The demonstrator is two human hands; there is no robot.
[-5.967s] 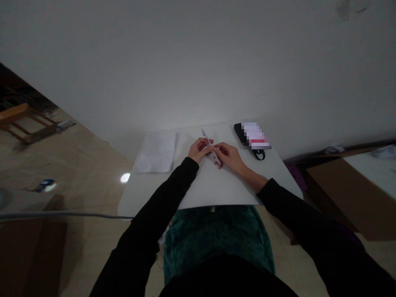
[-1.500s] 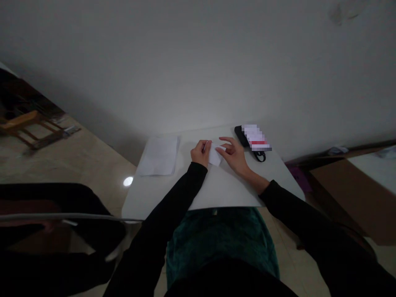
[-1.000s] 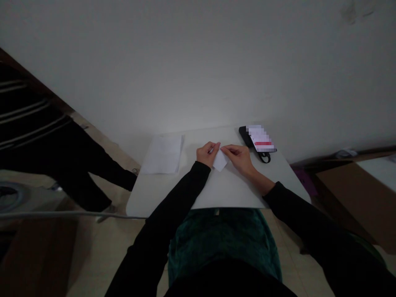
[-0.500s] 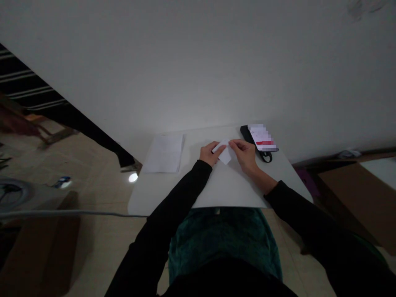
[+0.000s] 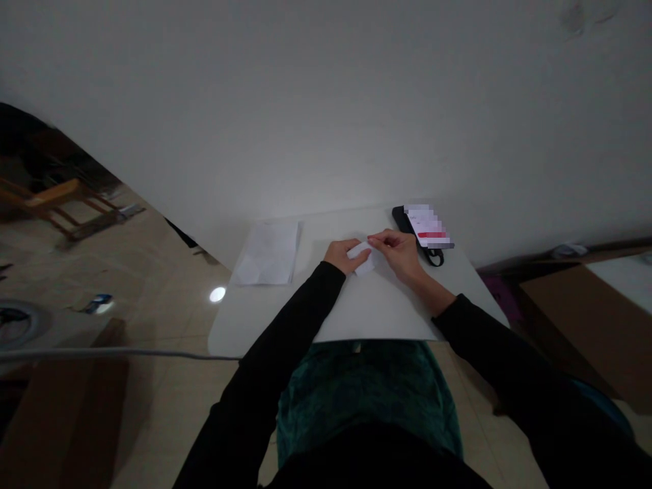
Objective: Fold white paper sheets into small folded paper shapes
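Note:
A small folded piece of white paper point(image 5: 365, 261) is held between my two hands, above the middle of a white table point(image 5: 367, 319). My left hand point(image 5: 346, 255) is closed on its left side, with the thumb lying across the front. At the paper's upper right corner, the thumb and fingertips of my right hand point(image 5: 400, 251) are pinched together on it. How the paper's folds run behind the fingers is hidden. On the table to the left lies a stack of white paper sheets point(image 5: 269, 252).
Behind my right hand, a phone point(image 5: 428, 226) with a lit, partly blurred screen lies on a black strapped case point(image 5: 401, 219). A pale wall point(image 5: 326, 122) rises at the table's back. Cardboard boxes point(image 5: 585, 326) stand right; a grey cable point(image 5: 122, 352) crosses at left.
My right hand has shifted slightly left and the paper shows smaller between my fingers, its lower point no longer visible. At far left, the person in striped dark clothing has mostly moved out of sight.

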